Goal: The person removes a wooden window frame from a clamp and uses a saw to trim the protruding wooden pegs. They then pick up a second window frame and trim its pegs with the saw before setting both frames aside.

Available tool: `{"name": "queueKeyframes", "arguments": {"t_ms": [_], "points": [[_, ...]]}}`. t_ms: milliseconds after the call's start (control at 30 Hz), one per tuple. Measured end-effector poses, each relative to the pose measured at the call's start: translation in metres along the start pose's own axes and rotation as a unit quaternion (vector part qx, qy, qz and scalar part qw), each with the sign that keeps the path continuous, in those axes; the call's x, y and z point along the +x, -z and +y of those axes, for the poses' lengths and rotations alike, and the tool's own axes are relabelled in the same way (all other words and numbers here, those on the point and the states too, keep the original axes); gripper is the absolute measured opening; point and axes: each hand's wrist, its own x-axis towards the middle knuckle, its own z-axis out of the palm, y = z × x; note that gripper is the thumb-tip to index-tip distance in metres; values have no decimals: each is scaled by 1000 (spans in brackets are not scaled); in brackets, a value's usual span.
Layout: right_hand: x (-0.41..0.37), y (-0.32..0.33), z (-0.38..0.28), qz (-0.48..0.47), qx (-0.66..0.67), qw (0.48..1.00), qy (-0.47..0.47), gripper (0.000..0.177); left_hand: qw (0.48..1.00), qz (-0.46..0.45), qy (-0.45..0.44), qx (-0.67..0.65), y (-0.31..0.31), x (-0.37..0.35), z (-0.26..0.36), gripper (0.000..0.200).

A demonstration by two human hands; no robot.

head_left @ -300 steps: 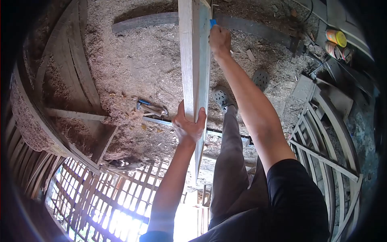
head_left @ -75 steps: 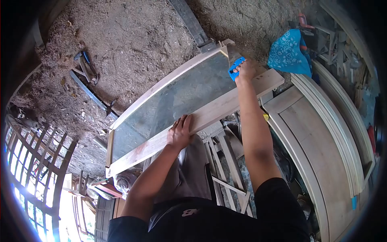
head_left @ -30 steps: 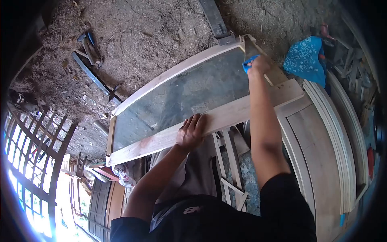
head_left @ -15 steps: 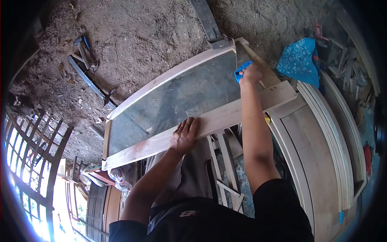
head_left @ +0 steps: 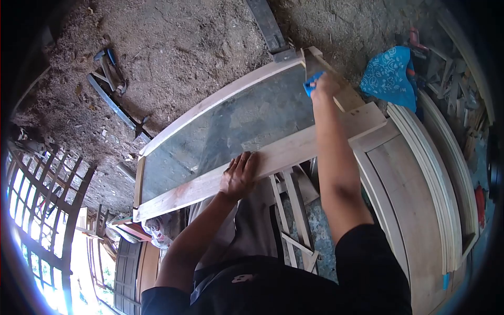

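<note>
A wooden frame (head_left: pixel 283 156) lies across in front of me, around a grey, see-through-looking pane (head_left: pixel 220 126). On its near rail, my left hand (head_left: pixel 240 173) rests with the fingers stretched over the wood; its thumb is hard to see. At the frame's right end, my right hand (head_left: pixel 325 86) is wrapped round the blue handle of a handsaw (head_left: pixel 311 84). The saw's grey blade points away from me, beside the short end piece (head_left: pixel 341 92), and part of it blends into the background.
A blue patterned cloth (head_left: pixel 388 76) hangs at the right, above curved wooden mouldings (head_left: pixel 425 173). A hammer (head_left: pixel 107 68) and a long metal clamp (head_left: pixel 113 102) lie on the shavings-covered ground. Loose slats (head_left: pixel 299 215) stand below the frame; a wooden lattice (head_left: pixel 47 220) is at left.
My right hand has moved a little away from me with the saw, and the right arm has stretched further forward. My left hand stays on the near rail.
</note>
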Motion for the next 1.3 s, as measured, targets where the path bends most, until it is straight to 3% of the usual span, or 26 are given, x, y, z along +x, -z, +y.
{"name": "queueKeyframes", "arguments": {"t_ms": [67,200,367,533,633,733,800,833,867,1067,1133,1300], "points": [[-10,17,12,45,-10,999,1,20,1000,-8,8,4,-2,-4,0,65],[6,-6,12,54,-6,998,-27,16,1000,-16,13,-5,1,-6,4,67],[-21,9,4,19,-23,999,-19,23,1000,-13,14,3,-1,-4,1,70],[18,-18,14,30,-59,997,-30,25,1000,-2,1,-9,0,-5,4,67],[-26,6,10,40,-20,999,-6,24,1000,6,1,7,-5,0,-4,65],[25,-8,29,19,-25,999,-21,22,1000,17,6,12,-11,-6,0,61],[94,-25,65,25,-349,935,50,18,999,24,-20,25,-13,-9,-5,59],[62,-23,50,37,-183,982,24,18,999,43,-13,-2,-6,-2,-2,60],[38,-9,38,59,-17,998,-5,30,999,38,-15,2,-2,-3,2,60],[36,-10,32,58,-25,998,-27,12,1000,17,1,12,-1,-2,4,63],[34,-18,23,53,-6,998,-18,16,999,38,-8,-10,-3,0,3,65],[8,11,24,43,12,997,-57,12,1000,-12,13,2,-11,-9,-4,69]]}}
